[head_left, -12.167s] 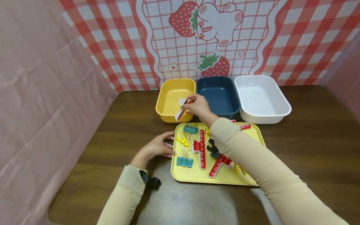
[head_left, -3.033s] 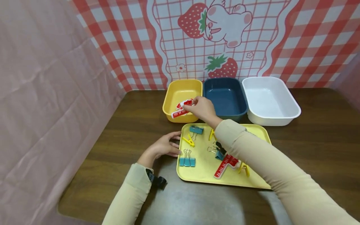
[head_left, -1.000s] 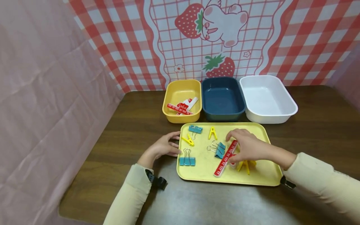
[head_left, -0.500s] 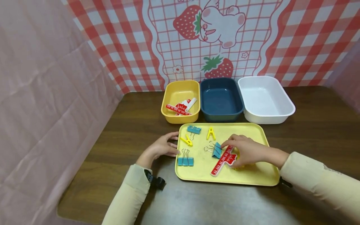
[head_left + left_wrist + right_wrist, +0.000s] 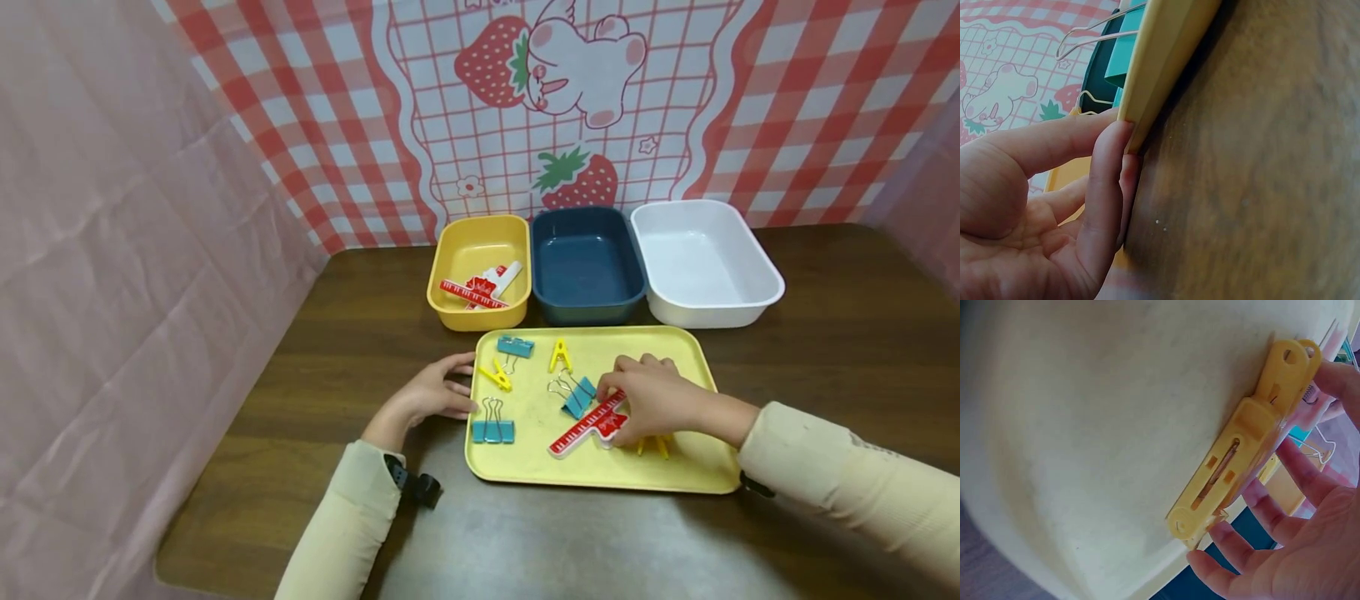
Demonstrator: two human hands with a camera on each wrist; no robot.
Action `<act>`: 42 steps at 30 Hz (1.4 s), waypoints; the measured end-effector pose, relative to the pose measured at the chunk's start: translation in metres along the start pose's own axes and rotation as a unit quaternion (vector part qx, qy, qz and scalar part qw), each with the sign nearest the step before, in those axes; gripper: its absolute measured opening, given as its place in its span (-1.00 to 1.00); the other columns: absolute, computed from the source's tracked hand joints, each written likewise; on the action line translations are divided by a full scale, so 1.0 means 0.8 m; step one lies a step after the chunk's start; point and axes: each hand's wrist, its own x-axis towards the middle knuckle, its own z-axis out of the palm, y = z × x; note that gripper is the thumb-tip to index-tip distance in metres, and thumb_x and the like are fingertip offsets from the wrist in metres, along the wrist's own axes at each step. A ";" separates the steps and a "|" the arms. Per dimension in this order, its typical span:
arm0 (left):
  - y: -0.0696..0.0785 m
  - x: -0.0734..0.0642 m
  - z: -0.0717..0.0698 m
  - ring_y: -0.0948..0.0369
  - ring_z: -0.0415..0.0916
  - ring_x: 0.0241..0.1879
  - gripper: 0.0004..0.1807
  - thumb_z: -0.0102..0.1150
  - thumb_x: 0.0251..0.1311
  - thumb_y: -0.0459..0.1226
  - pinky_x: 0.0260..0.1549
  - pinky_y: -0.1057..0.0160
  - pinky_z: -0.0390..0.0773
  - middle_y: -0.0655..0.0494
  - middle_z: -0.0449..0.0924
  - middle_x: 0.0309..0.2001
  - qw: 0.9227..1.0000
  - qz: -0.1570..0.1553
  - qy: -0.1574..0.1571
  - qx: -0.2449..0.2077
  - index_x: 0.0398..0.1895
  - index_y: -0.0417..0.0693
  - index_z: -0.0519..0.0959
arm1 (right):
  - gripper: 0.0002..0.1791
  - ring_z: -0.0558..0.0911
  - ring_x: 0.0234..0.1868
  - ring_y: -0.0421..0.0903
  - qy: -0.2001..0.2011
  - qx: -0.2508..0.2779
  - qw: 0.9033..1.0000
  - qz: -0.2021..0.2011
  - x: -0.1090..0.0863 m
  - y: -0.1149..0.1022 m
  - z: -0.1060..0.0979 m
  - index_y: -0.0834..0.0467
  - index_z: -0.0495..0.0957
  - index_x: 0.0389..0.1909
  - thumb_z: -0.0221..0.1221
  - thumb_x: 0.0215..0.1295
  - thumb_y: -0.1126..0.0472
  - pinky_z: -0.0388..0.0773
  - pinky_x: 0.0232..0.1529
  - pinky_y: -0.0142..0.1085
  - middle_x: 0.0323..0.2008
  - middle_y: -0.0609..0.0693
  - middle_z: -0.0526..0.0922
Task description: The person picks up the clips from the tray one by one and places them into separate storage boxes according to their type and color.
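Note:
On the yellow tray (image 5: 525, 471), my right hand (image 5: 660, 400) pinches a red clip (image 5: 592, 427) with a piano-key pattern between thumb and fingers. Beside it lies a teal binder clip (image 5: 579, 398). Partly under that hand are yellow clothespins (image 5: 656, 446); one yellow clothespin (image 5: 1235, 450) shows large in the right wrist view, close to the fingertips. My left hand (image 5: 431, 390) rests its fingers against the tray's left rim, as the left wrist view also shows. Nearest to it are a yellow clothespin (image 5: 497, 375) and a teal binder clip (image 5: 492, 431).
Behind the tray stand a yellow bin (image 5: 442, 304) with red and white piano-patterned clips in it, a dark blue bin (image 5: 588, 312) and a white bin (image 5: 708, 315). Another teal binder clip (image 5: 515, 347) and yellow clothespin (image 5: 560, 356) lie at the tray's back.
Piano-patterned clips were put in the yellow bin by my right hand, which then returned to the tray. In the last half second the red clip turned and shifted slightly. The left hand stayed.

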 end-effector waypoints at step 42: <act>0.003 -0.001 -0.003 0.11 0.54 -0.19 -0.13 0.25 -0.05 -0.63 -0.35 0.14 0.65 -0.10 0.28 0.16 1.000 -0.001 -0.005 0.006 0.38 -0.04 0.20 | -0.48 0.40 -0.43 -0.06 0.065 0.162 0.982 0.067 0.084 -0.041 -0.053 0.19 0.42 -0.30 0.41 -0.12 -0.06 0.35 -0.48 -0.29 -0.45 0.02 0.45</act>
